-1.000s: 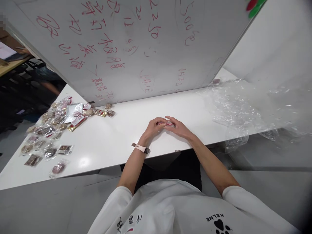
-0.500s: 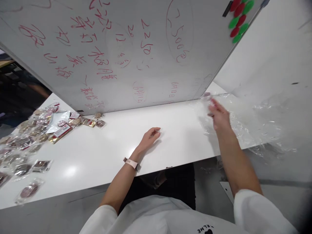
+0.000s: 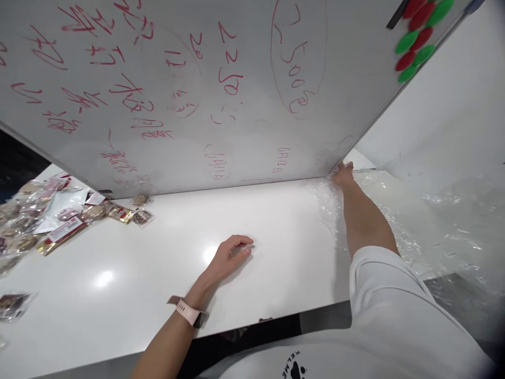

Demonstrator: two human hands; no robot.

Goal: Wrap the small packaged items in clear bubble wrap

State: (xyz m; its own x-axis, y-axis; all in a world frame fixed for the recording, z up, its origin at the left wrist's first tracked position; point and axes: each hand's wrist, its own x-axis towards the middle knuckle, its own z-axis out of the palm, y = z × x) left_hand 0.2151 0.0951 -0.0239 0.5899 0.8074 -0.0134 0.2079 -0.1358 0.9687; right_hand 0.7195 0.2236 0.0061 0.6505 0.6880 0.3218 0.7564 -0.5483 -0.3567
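My left hand (image 3: 230,256) rests on the white table (image 3: 276,226), holding nothing, its fingers curved and the thumb apart from them. A pink watch band (image 3: 188,311) is on that wrist. At the lower right corner of the whiteboard (image 3: 252,131), my right hand (image 3: 344,172) reaches far out to the board's edge. Its fingers are mostly hidden there, so what they hold, if anything, cannot be made out. Crumpled clear plastic film (image 3: 329,208) lies under and beside the right forearm.
Several small sealed food packets (image 3: 23,226) are heaped at the left, with a gold-and-red packet (image 3: 61,234) among them. Red and green magnets (image 3: 420,39) sit on the board's upper right. More film (image 3: 453,226) hangs over the table's right end by the white wall.
My right hand has moved forward from above the film to the board's corner; a small reddish thing seen at its fingers is now out of sight. My left hand has opened slightly. The view has shifted right.
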